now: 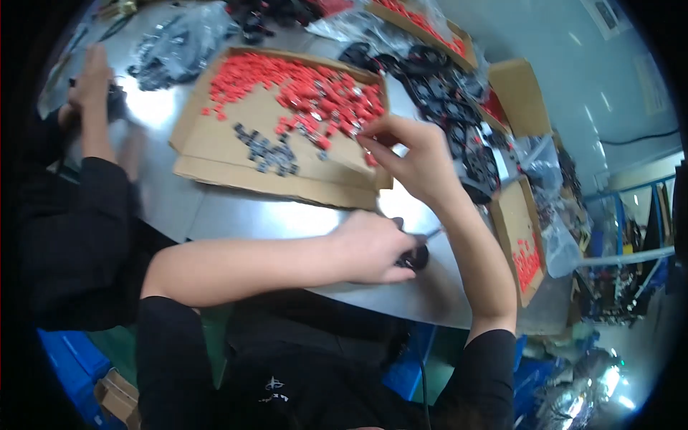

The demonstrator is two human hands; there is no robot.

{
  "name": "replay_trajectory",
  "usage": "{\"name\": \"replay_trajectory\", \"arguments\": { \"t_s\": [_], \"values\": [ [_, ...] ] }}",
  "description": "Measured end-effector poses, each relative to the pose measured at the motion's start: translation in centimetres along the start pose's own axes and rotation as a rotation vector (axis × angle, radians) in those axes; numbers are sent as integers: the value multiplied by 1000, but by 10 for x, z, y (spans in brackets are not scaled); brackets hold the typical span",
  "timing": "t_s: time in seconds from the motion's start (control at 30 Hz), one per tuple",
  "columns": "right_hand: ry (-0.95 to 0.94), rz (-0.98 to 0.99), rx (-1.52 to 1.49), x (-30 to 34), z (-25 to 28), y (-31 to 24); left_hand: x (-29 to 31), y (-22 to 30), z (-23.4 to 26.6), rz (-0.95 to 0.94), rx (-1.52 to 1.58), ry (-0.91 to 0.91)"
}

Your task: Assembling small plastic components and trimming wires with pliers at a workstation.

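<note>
My left hand (369, 247) reaches across the near side of the table, its fingers closed round a dark rounded part (416, 256). Most of that part is hidden under the fingers. Above the right end of a shallow cardboard tray (229, 161), my right hand (419, 154) pinches thumb and forefinger together; whatever lies between them is too small to make out. Many small red pieces (315, 93) are heaped in the tray, some with shiny metal bits. A cluster of small grey-black pieces (269, 152) lies on its bare cardboard.
Black moulded parts (448, 107) are piled right of the tray. Another cardboard box (522, 236) with red pieces stands at the right edge. Clear plastic bags (183, 43) lie at the back left. At the left, another person's hand (93, 79) works beside a dark object.
</note>
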State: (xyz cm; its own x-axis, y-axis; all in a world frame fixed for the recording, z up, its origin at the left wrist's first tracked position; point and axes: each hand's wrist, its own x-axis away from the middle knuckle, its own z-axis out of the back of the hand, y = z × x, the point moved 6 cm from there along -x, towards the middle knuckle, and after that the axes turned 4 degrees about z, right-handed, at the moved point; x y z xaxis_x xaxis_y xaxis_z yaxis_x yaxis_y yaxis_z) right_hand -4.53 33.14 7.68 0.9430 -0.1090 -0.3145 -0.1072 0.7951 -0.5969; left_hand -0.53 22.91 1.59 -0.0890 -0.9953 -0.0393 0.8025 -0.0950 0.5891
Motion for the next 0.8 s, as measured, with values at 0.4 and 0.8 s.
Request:
{"name": "replay_trajectory", "arguments": {
  "t_s": [0.4, 0.8],
  "values": [
    [174, -414, 354, 269, 55, 3, 3, 3, 3, 35, 38, -10],
    [33, -214, 331, 239, 44, 10, 5, 0, 3, 50, 43, 22]
  ]
}}
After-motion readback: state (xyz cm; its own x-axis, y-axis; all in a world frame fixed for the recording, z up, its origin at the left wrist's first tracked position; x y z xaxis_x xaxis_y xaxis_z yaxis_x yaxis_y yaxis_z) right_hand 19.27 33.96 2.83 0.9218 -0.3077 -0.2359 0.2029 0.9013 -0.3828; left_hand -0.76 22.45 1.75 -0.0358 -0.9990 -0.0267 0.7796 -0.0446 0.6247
